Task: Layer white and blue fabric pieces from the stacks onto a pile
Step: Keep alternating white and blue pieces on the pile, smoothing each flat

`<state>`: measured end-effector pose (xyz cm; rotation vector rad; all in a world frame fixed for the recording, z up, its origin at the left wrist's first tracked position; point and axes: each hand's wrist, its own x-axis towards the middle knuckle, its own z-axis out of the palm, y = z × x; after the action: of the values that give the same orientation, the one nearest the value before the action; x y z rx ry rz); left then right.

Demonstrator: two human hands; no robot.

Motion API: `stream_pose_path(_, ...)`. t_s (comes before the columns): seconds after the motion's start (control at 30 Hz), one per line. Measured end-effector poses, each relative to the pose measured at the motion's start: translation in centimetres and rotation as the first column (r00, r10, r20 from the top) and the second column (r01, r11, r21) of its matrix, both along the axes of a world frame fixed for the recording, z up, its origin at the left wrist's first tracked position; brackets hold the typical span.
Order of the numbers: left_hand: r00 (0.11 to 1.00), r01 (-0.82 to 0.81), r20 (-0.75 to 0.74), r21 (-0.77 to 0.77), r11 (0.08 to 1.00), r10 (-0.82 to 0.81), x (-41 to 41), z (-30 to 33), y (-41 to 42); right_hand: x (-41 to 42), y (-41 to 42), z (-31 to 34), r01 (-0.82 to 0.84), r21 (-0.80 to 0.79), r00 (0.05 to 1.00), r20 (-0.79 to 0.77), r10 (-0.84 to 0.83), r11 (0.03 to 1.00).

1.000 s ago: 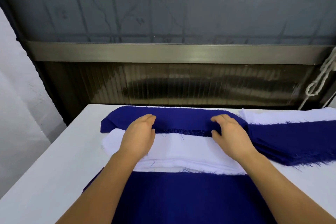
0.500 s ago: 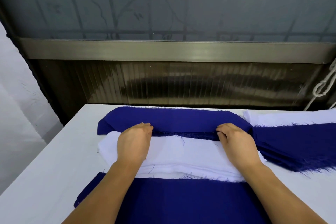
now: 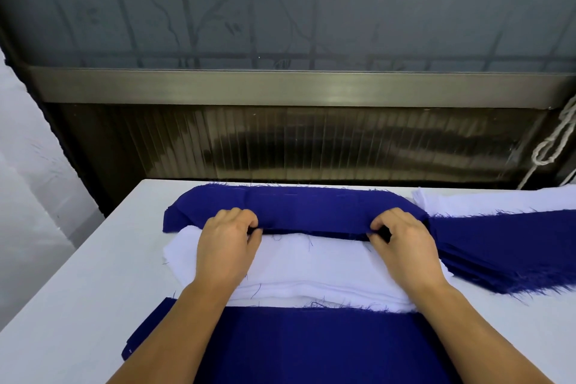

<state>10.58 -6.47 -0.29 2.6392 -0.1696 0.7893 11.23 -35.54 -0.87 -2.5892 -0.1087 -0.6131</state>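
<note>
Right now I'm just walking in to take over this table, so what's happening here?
A person is layering fabric. Both hands, left hand and right hand, pinch the near edge of a blue fabric piece atop the far blue stack. A white fabric stack lies just nearer, and a blue-topped pile nearest. More blue pieces fan out right.

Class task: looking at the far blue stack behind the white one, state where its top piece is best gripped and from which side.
Grip the blue stack's near long edge at two spread points, coming from the person's side over the white stack. That frayed edge is exposed; the left hand and right hand already pinch there.
</note>
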Motion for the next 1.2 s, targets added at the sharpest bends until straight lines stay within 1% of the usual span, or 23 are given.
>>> stream_pose_path(0.07, 1.000, 0.028, 0.012, 0.017, 0.999, -0.029, -0.3, 0.0, 0.2, -0.4, -0.2, 0.1, -0.059, 0.016, 0.998, -0.002, 0.059, 0.998)
stream_pose_path(0.13, 0.999, 0.041, 0.017, 0.025, 0.999, -0.042, -0.3, 0.2, 0.2, -0.8, -0.3, 0.3, -0.103, -0.014, 0.993, 0.054, 0.104, 0.995)
stream_pose_path(0.27, 0.996, 0.078, 0.043, -0.026, 0.997, -0.076, -0.5, 0.7, 0.1, -1.9, -0.2, 1.2, -0.100, -0.088, 0.971, 0.207, 0.117, 0.991)
stream_pose_path(0.37, 0.999, 0.044, -0.016, -0.067, 0.997, -0.045, -1.1, 0.6, 0.2, -2.7, -0.2, 1.7, -0.103, -0.132, 0.966, 0.224, 0.131, 0.986)
stream_pose_path(0.47, 0.999, 0.021, -0.023, -0.039, 0.999, -0.022, -1.5, 0.8, 0.6, -3.6, -0.4, 2.1, -0.150, -0.184, 0.964, 0.191, 0.185, 0.971)
stream_pose_path(0.57, 0.995, 0.097, -0.003, 0.087, 0.991, -0.097, -2.2, 1.4, 1.4, -5.0, -1.0, 2.4, -0.219, -0.244, 0.955, 0.144, 0.259, 0.945)
stream_pose_path(0.63, 0.995, 0.098, -0.010, 0.139, 0.985, -0.097, -2.9, 1.5, 2.3, -6.1, -1.6, 2.4, -0.259, -0.259, 0.951, 0.101, 0.293, 0.930)
stream_pose_path(0.77, 0.998, 0.032, -0.052, 0.122, 0.992, -0.026, -4.7, 1.7, 4.1, -8.3, -2.3, 2.1, -0.316, -0.221, 0.946, 0.003, 0.325, 0.923)
stream_pose_path(0.83, 0.998, 0.035, -0.048, 0.103, 0.994, -0.030, -6.1, 1.8, 4.6, -9.5, -2.7, 1.9, -0.315, -0.204, 0.949, -0.038, 0.314, 0.927)
stream_pose_path(0.9, 0.995, 0.074, -0.072, 0.098, 0.992, -0.067, -7.9, 1.6, 4.8, -10.6, -3.3, 1.7, -0.311, -0.173, 0.950, -0.049, 0.307, 0.935)
stream_pose_path(0.97, 0.987, 0.133, -0.102, 0.088, 0.987, -0.124, -9.7, 1.3, 5.1, -11.7, -3.7, 1.5, -0.302, -0.158, 0.953, -0.009, 0.304, 0.940)
stream_pose_path(1.03, 0.980, 0.179, -0.104, 0.095, 0.979, -0.169, -11.2, 0.7, 5.5, -12.8, -4.2, 1.2, -0.289, -0.144, 0.951, 0.072, 0.302, 0.946)
stream_pose_path(1.1, 0.976, 0.215, -0.061, 0.111, 0.970, -0.209, -12.4, 0.1, 5.8, -13.6, -4.5, 0.8, -0.285, -0.146, 0.938, 0.162, 0.307, 0.947)
stream_pose_path(1.2, 0.960, 0.269, 0.037, 0.129, 0.954, -0.276, -14.2, -0.6, 6.0, -15.1, -5.0, 0.0, -0.277, -0.181, 0.920, 0.232, 0.315, 0.944)
